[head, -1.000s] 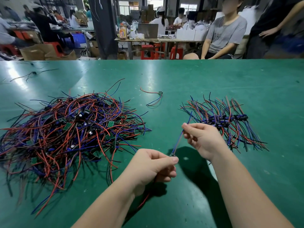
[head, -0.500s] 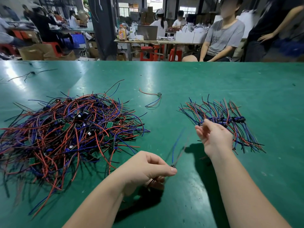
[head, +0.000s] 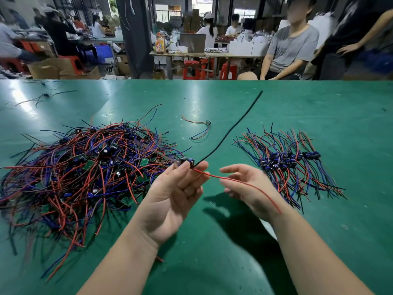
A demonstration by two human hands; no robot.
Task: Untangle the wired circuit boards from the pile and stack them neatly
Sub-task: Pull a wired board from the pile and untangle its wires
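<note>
raised 1 wired circuit board (head: 187,162), pinched in left grip (head: 170,194); let go with right grip (head: 248,186), now slack. likely freed, bound for stack (head: 291,160) by right edge of desk (head: 234,99).

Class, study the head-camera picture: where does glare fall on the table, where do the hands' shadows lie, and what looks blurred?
Head view: glare whitens the table at far left and centre; shadows of the left hand and right hand fall nearer the camera; the pile's near wires and background people look smeared.

Smooth, faintly glossy green table (head: 297,107); pile (head: 85,171) of plastic-sheathed wires; matt brown cardboard box (head: 44,70) beyond.
</note>
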